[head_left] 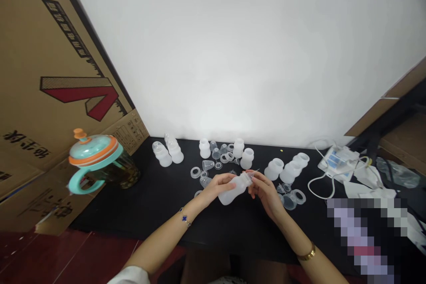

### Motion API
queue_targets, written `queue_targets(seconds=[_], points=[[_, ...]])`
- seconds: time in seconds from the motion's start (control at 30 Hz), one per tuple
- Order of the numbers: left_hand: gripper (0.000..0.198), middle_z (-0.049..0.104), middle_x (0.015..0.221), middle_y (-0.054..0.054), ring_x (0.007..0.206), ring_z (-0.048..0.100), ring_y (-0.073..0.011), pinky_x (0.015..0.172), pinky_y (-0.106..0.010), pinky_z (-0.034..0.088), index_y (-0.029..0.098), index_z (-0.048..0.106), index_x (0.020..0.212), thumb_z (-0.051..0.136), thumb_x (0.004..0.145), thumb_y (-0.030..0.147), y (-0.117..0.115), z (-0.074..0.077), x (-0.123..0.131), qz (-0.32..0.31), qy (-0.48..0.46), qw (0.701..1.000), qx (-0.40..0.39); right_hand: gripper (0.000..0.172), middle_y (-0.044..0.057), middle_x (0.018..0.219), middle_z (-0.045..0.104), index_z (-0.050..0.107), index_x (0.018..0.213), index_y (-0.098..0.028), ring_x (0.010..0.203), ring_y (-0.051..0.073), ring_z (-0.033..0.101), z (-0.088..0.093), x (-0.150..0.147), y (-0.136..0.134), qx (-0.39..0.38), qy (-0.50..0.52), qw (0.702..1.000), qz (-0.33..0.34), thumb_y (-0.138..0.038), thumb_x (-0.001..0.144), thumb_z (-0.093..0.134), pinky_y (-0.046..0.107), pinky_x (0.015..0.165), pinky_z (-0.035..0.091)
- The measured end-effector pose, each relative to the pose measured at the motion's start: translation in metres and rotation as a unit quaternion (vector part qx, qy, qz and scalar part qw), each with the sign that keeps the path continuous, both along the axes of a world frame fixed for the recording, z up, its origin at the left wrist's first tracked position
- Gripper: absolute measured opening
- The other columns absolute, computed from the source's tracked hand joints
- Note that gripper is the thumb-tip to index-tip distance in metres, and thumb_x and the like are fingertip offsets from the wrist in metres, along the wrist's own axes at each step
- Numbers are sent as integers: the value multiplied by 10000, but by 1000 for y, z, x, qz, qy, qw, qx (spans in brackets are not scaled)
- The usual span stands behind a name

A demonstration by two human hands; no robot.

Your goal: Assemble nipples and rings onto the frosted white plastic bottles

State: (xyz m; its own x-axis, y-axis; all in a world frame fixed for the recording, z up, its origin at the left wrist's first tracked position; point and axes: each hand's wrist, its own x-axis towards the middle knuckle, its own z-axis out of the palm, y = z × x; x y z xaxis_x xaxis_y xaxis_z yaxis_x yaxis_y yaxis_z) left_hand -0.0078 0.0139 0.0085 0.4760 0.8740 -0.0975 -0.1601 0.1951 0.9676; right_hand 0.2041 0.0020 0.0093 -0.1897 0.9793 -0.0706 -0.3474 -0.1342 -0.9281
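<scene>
My left hand (216, 186) is wrapped round the body of a milky white baby bottle (229, 195), which lies tilted with its neck toward the upper right. At that end the fingers of my right hand (266, 191) are closed on a clear bottle teat (250, 176) at the bottle's mouth; a thin tip sticks out past them. Just beyond my hands, loose clear caps (208, 165), teats and rings (195, 172) are scattered. Several open white bottles (246, 159) stand behind them. Beside my right hand lie more rings (298, 196) and a clear disc (289, 202).
Two bottles with clear tops (162, 154) stand at the back left of the black table (149, 213). A large teal-lidded jug (109, 164) is at the left, before a cardboard box (66, 53). White cables (321, 193) and papers crowd the right. A white wall rises behind.
</scene>
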Motion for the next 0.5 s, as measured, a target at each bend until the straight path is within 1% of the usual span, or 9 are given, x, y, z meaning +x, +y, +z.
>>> queue_targets(seconds=[0.27,0.5], points=[[528,742,956,-87,841,670,-226,741,-290,454,141,702,1101,822,708,472,0,-1,0,-2,-2,1000,-1,316,16,703,613,729,1052,-184,585,150,543,-1,0,0,8,-3,1000,2,-397,819,747,248,492,397],[537,739,989,-93,886,676,-242,775,-307,472,149,702,1119,833,700,459,0,-3,-1,-10,-3,1000,3,308,45,848,670,740,970,-192,568,127,549,1,-1,0,8,-17,1000,-8,-431,779,777,250,474,408]])
